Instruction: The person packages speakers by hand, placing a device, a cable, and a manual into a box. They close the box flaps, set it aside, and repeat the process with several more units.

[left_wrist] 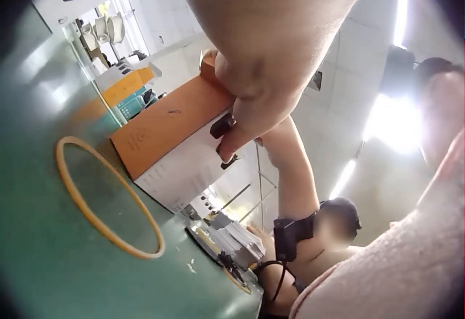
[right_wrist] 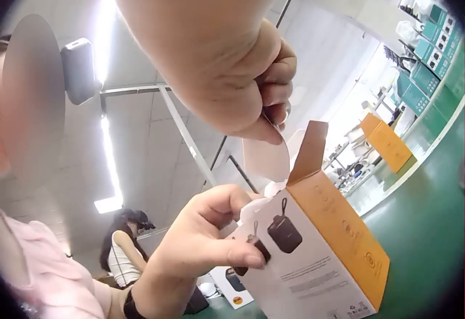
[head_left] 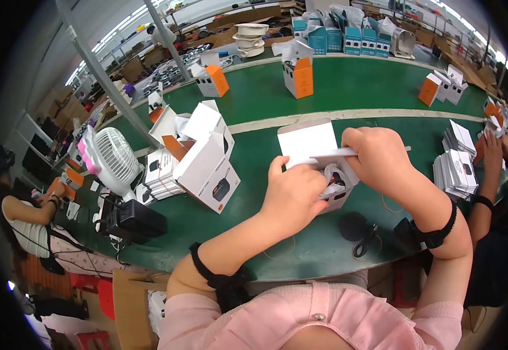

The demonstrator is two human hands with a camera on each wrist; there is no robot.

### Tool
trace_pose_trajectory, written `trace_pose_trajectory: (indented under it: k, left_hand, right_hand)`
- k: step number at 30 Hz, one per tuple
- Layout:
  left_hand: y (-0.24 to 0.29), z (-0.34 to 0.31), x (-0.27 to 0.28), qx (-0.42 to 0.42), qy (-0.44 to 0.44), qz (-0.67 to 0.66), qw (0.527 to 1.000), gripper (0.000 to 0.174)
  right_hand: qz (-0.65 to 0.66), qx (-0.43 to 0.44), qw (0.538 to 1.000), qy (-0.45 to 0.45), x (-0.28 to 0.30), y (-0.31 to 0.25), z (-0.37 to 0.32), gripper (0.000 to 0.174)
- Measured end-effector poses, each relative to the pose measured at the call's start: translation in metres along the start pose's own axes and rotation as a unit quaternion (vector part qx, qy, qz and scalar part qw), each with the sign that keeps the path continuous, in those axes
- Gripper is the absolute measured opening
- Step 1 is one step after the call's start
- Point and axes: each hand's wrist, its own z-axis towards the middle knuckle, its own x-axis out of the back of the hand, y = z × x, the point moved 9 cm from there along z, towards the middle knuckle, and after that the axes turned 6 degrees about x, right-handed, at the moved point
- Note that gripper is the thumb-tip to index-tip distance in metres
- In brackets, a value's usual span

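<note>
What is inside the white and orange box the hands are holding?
White wrapping and a dark thing show in the open box. The left hand, the right hand and the flap it pinches cover the rest.

Box (right_wrist: 320,261): white faces, orange sides, black speaker printed on front. Stands on green desk (head_left: 254,157), top open. Lid flap (right_wrist: 265,158) raised, orange side flap up, white wrap (right_wrist: 270,188) showing in the mouth.
</note>
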Motion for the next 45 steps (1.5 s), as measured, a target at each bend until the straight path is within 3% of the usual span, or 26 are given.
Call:
trace_pose_trajectory:
  k: [3,5,12,14,15,16,17,18,19,20,22,26,29,32,34,35,36,38,40,41,43,44,45]
  left_hand:
    - [0.008,-0.005,0.003,-0.031,0.032,0.016,0.999,0.030]
    - [0.004,-0.006,0.003,-0.026,0.046,0.005,0.999,0.029]
    - [0.011,-0.013,0.007,-0.059,0.103,0.022,0.993,0.024]
    - [0.013,-0.011,0.004,-0.061,0.109,0.021,0.992,0.022]
    - [0.010,-0.010,0.008,-0.058,0.121,0.029,0.991,0.019]
    - [0.012,-0.012,0.006,-0.068,0.128,0.057,0.988,0.015]
    - [0.013,-0.013,0.008,-0.051,0.130,0.072,0.988,0.012]
    - [0.012,-0.016,0.009,-0.049,0.155,0.045,0.986,0.012]
    - [0.013,-0.018,0.007,-0.053,0.168,0.042,0.983,0.011]
    - [0.012,-0.017,0.005,-0.046,0.179,0.041,0.982,0.013]
    - [0.011,-0.016,0.006,-0.048,0.170,0.019,0.984,0.016]
    - [0.009,-0.011,-0.004,-0.049,0.155,0.005,0.987,0.015]
    - [0.006,-0.012,-0.007,-0.048,0.147,0.012,0.988,0.018]
    - [0.010,-0.014,-0.008,-0.048,0.132,0.020,0.990,0.020]
    - [0.013,-0.016,-0.007,-0.060,0.135,0.034,0.988,0.020]
    - [0.013,-0.017,-0.007,-0.063,0.135,0.033,0.988,0.020]
    - [0.009,-0.014,-0.011,-0.056,0.124,0.020,0.990,0.019]
    - [0.007,-0.010,-0.014,-0.048,0.118,0.007,0.992,0.019]
    - [0.009,-0.015,-0.007,-0.053,0.156,0.007,0.986,0.016]
    - [0.008,-0.015,-0.006,-0.056,0.154,0.007,0.986,0.016]
    - [0.002,-0.011,-0.011,-0.034,0.051,-0.009,0.998,0.021]
    - [0.001,-0.016,-0.003,-0.036,0.054,-0.009,0.998,0.021]
    - [-0.001,-0.025,0.023,-0.042,0.136,-0.060,0.988,0.027]
  right_hand:
    - [-0.081,0.042,0.995,-0.033,-0.014,-0.014,0.000,0.015]
    - [-0.131,0.139,0.981,-0.043,-0.022,-0.037,0.002,0.015]
    - [-0.162,0.143,0.961,-0.174,-0.045,-0.049,0.008,0.009]
    - [-0.135,0.148,0.938,-0.283,-0.071,-0.054,0.018,0.004]
    - [-0.120,0.170,0.953,-0.219,-0.071,-0.049,0.016,0.007]
    - [-0.079,0.162,0.956,-0.232,-0.072,-0.042,0.012,0.004]
    - [-0.001,0.149,0.967,-0.206,-0.048,-0.044,0.010,0.010]
    - [0.073,0.078,0.981,-0.161,-0.035,-0.034,0.010,0.017]
    - [0.095,0.089,0.986,-0.102,-0.022,-0.030,0.011,0.014]
    - [0.096,0.118,0.987,-0.043,-0.007,-0.031,0.011,0.007]
    - [0.029,0.151,0.988,-0.014,-0.011,-0.022,0.008,0.005]
    - [0.031,0.250,0.962,-0.109,-0.054,-0.035,0.014,0.010]
    - [0.004,0.299,0.946,-0.126,-0.060,-0.047,0.009,0.005]
    - [0.013,0.258,0.962,-0.091,-0.037,-0.054,0.012,0.007]
    - [0.043,0.217,0.955,-0.200,-0.029,-0.055,0.014,0.017]
    - [0.009,0.266,0.953,-0.144,-0.030,-0.057,0.009,0.018]
    - [0.005,0.262,0.954,-0.146,-0.044,-0.050,0.004,0.018]
    - [0.031,0.259,0.964,-0.049,-0.049,-0.044,0.003,0.007]
    - [0.018,0.260,0.964,-0.052,-0.046,-0.052,0.005,0.008]
    - [0.016,0.263,0.961,-0.080,-0.049,-0.055,0.006,0.009]
    - [0.006,0.265,0.958,-0.107,-0.049,-0.050,0.005,0.010]
    - [0.039,0.244,0.959,-0.138,-0.053,-0.039,0.007,0.004]
    - [0.073,0.222,0.958,-0.166,-0.057,-0.031,0.006,0.007]
